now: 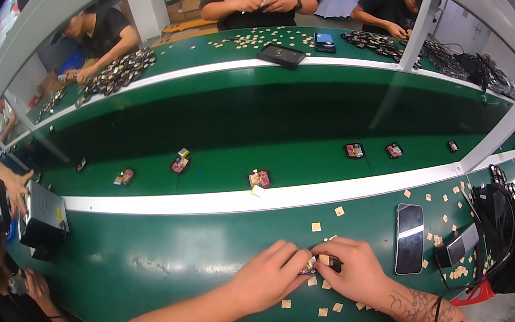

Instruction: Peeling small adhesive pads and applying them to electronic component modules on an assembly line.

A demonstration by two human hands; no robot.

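Note:
Over the near edge of the green table, my left hand pinches a small electronic part with bits of yellow and white on it. My right hand closes on the same part from the other side, thumb and fingertips meeting the left ones. Much of the part is hidden behind my fingers. Small beige squares lie around both hands, among them one square just beyond my fingertips and another square below my left hand. To the right of my right hand rests a smartphone with a dark screen.
Beyond a white rail runs a green conveyor belt carrying several small assemblies, including a red and black one. A silver and black box stands left; a dark box with cables stands right. People work on several sides.

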